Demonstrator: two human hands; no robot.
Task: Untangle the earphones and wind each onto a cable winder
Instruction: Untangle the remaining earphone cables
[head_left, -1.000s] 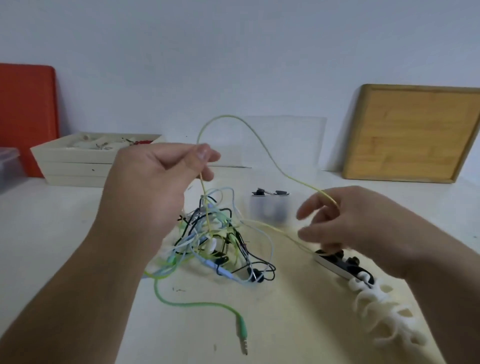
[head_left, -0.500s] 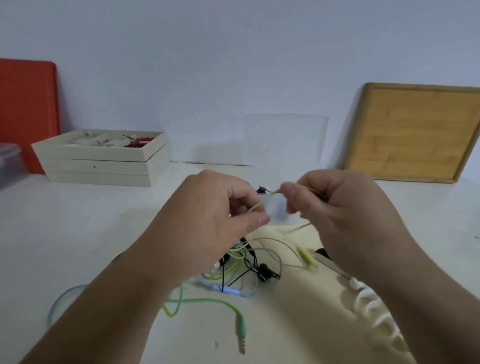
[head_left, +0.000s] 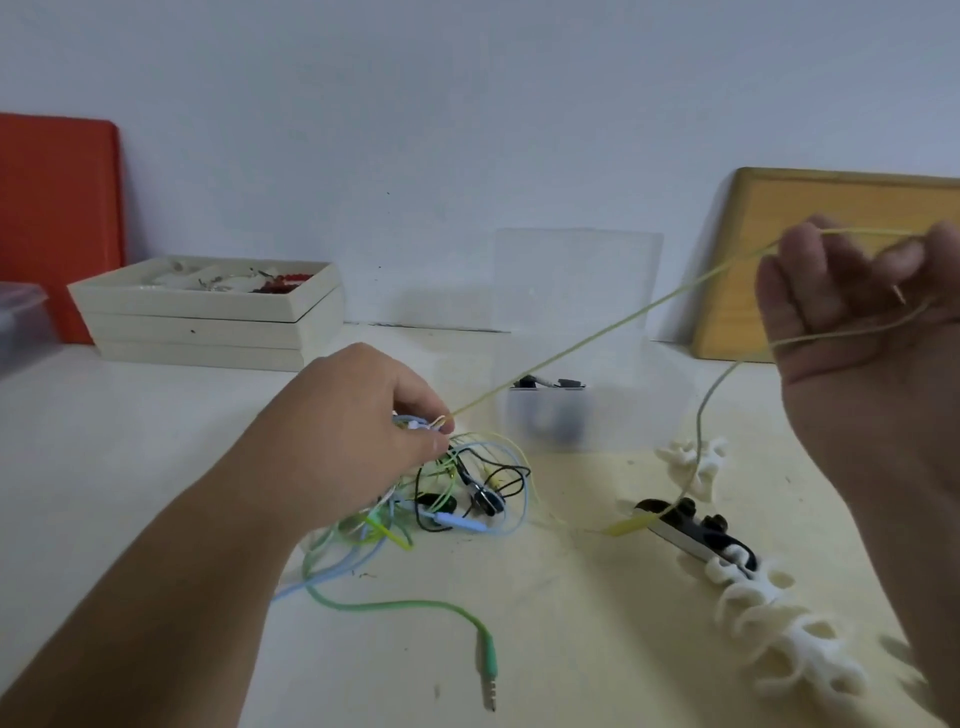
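- Bench (head_left: 130, 467) is carrying everything; stacked cream trays (head_left: 208, 317) are sitting at its back left, a wooden board (head_left: 810, 270) is leaning at its back right.
- Earphone tangle (head_left: 457, 499) is lying mid-bench; a green plug (head_left: 488, 670) is trailing toward the front edge.
- White cable winders (head_left: 779, 623) are lying toward the right edge, next to a black one (head_left: 696, 535).
- Left hand (head_left: 374, 431) is pinching the knot down at the tangle.
- Right hand (head_left: 852, 306) is raised, fingers curled round the yellow cable (head_left: 613, 332), drawing it taut.
- Judgement: pulling slowly along the strand's own line, the left hand anchoring only the neighbours, should be freeing it without cinching loops tighter.
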